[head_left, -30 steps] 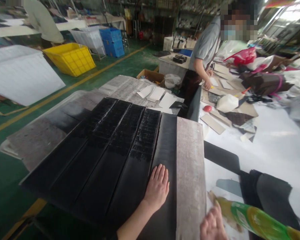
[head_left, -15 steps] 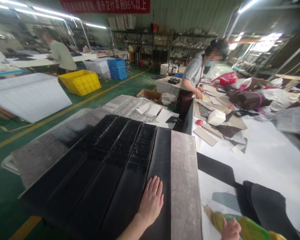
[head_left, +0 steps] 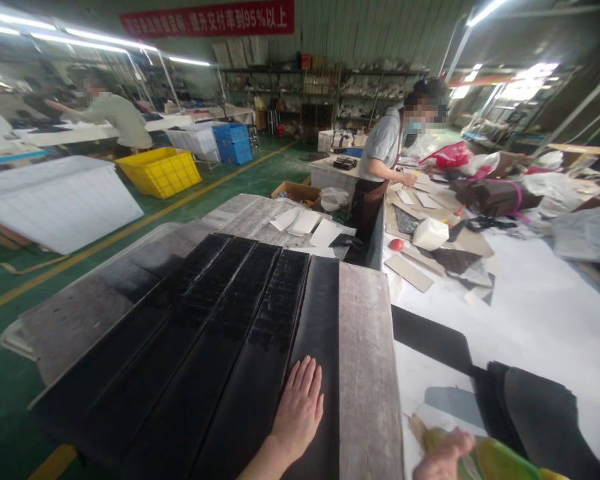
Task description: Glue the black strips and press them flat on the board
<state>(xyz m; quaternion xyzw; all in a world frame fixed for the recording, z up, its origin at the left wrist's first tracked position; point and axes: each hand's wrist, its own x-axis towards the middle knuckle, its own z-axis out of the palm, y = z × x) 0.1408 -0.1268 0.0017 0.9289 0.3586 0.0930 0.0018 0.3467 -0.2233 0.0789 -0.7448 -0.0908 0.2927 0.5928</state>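
My left hand (head_left: 300, 410) lies flat with fingers stretched out on the rightmost black strip (head_left: 323, 320), beside the edge of the neighbouring one. Several long black strips (head_left: 175, 360) lie side by side to its left, their far parts shiny and wet-looking. At the bottom edge, my right hand (head_left: 443, 457) is blurred and partly cut off. It overlaps a glossy yellow-green object (head_left: 503, 460) with a tan tip, whose kind I cannot make out. Whether the right hand grips it is not clear. Dark sheet pieces (head_left: 543, 417) lie behind it on the white table (head_left: 540, 307).
The strips rest on a grey board (head_left: 367, 353). A co-worker (head_left: 383, 153) stands at the far end of the white table, near a white container (head_left: 431, 233), a red ball-like item (head_left: 396, 245) and card pieces (head_left: 409, 273). White pieces (head_left: 305, 222) lie beyond the strips.
My right hand has risen slightly and shifted left over the yellow-green object. The left hand stays flat on the strip. The view has shifted a little.
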